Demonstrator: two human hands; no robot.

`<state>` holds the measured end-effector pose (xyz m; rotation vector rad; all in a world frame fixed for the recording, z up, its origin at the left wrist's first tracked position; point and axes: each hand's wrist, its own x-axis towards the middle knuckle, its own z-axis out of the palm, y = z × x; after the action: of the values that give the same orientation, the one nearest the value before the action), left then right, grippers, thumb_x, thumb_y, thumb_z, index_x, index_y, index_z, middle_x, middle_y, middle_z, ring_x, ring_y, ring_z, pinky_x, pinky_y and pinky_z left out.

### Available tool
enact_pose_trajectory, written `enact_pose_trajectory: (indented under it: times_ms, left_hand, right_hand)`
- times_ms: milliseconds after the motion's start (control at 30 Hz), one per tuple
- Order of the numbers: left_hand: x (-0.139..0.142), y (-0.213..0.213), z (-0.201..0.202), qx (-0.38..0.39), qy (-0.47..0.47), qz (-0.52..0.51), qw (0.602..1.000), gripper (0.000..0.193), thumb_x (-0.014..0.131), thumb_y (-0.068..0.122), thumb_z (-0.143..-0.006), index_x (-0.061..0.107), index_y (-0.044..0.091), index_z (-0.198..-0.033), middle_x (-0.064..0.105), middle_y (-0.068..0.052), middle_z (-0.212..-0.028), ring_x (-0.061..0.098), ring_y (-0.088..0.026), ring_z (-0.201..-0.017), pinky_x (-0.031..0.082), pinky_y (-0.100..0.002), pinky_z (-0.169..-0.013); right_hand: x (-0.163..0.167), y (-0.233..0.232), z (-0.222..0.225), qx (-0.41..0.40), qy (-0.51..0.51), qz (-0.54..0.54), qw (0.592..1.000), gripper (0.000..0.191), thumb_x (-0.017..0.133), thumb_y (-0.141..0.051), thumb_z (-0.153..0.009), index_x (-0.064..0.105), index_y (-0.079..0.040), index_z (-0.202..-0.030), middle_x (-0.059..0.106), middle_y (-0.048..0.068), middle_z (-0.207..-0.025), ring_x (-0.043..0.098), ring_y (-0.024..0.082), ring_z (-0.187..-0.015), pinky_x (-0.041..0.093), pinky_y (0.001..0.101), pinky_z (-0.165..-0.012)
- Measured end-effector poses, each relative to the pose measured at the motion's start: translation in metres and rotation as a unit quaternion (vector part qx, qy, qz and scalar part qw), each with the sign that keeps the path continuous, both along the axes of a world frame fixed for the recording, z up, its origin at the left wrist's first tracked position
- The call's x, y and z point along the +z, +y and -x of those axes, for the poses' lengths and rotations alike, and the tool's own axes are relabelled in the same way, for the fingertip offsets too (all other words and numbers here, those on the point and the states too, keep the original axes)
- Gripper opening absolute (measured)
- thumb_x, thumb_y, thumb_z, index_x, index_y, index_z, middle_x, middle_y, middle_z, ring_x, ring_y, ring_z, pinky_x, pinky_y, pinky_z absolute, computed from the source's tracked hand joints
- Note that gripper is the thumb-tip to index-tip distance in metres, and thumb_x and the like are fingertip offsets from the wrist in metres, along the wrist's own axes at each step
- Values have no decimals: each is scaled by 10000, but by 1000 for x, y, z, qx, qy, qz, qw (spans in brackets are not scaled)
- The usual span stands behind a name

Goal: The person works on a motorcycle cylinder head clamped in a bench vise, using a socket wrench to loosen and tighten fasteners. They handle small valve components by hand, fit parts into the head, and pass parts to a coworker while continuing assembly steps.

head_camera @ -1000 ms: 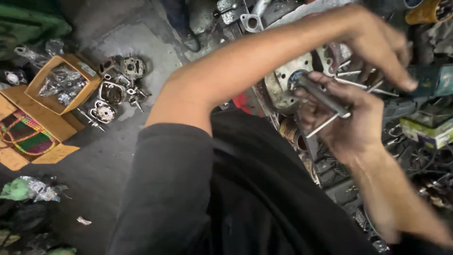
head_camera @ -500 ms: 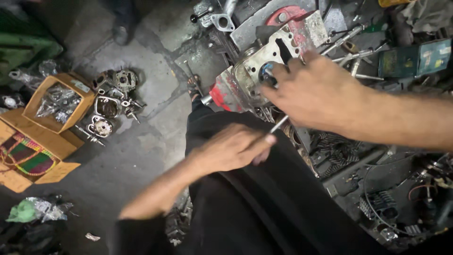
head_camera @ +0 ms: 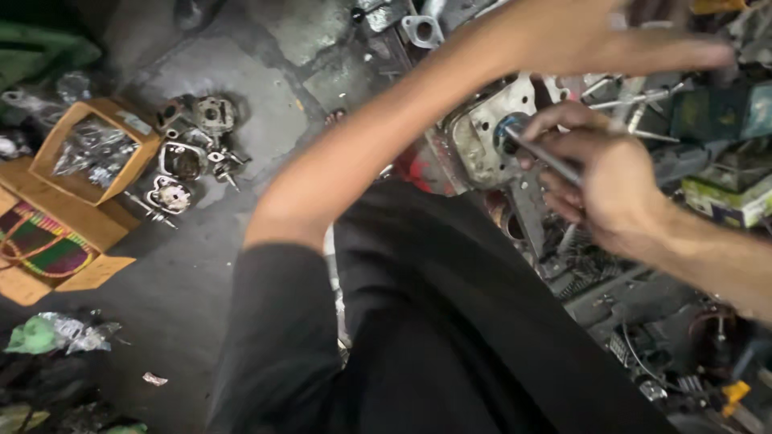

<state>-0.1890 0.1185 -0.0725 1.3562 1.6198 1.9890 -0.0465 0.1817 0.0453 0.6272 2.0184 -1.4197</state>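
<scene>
My right hand [head_camera: 603, 189] grips a thin metal rod [head_camera: 547, 157]. The rod's tip sits at the round opening of a grey metal engine casing [head_camera: 482, 137] in front of my lap. My left arm crosses over the casing toward the upper right. My left hand [head_camera: 627, 36] hovers there with its fingers stretched out and nothing in it, above several long bolts [head_camera: 635, 100] and a green box [head_camera: 720, 112]. The hand is blurred.
An open cardboard box [head_camera: 60, 201] with bagged parts and a striped cloth lies at the left. Small engine parts [head_camera: 189, 149] are scattered on the concrete floor beside it. Cluttered tools, wires and boxes [head_camera: 724, 201] fill the right side. Crumpled wrappers [head_camera: 56, 333] lie at the lower left.
My left hand has left the rod's lower end near my lap and swung up to the far right. My right hand has come off the casing and now grips the rod.
</scene>
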Motion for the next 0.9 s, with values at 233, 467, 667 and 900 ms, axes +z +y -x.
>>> enact_pose_trajectory:
  times_ms: [233, 467, 667, 900]
  left_hand:
    - [31, 35, 5, -246, 38, 185, 951, 925, 461, 902, -844, 696, 78, -1193, 777, -86, -1025, 817, -182, -928, 644, -319, -690]
    - [90, -108, -81, -75, 52, 338, 937, 729, 429, 553, -1068, 641, 77, -559, 600, -93, -483, 628, -259, -457, 529, -398, -577]
    - [48, -147, -167, -126, -191, 238, 944, 399, 409, 330, -1095, 628, 86, -867, 654, -44, -614, 699, -248, -621, 555, -411, -657]
    - [-12, -126, -183, 197, -11, 28, 980, 711, 821, 551, -822, 641, 51, -1294, 653, -134, -1202, 644, -341, -1115, 524, -469, -938]
  right_hand:
    - [-4, 13, -39, -240, 20, 294, 925, 471, 702, -288, -795, 635, -109, -1226, 709, 165, -1136, 687, 272, -994, 556, 420, -815]
    - [43, 46, -29, 230, 440, -223, 839, 497, 661, -126, -926, 470, -119, -1384, 557, 134, -1354, 565, 292, -1340, 380, 474, -1280]
    - [41, 3, 13, 699, 200, -404, 555, 552, 750, -249, -765, 587, -72, -1262, 630, 183, -1155, 726, 330, -912, 550, 494, -937]
    - [22, -26, 40, 747, -56, -386, 539, 534, 724, -264, -777, 616, -8, -1233, 576, 221, -1220, 727, 253, -660, 627, 345, -551]
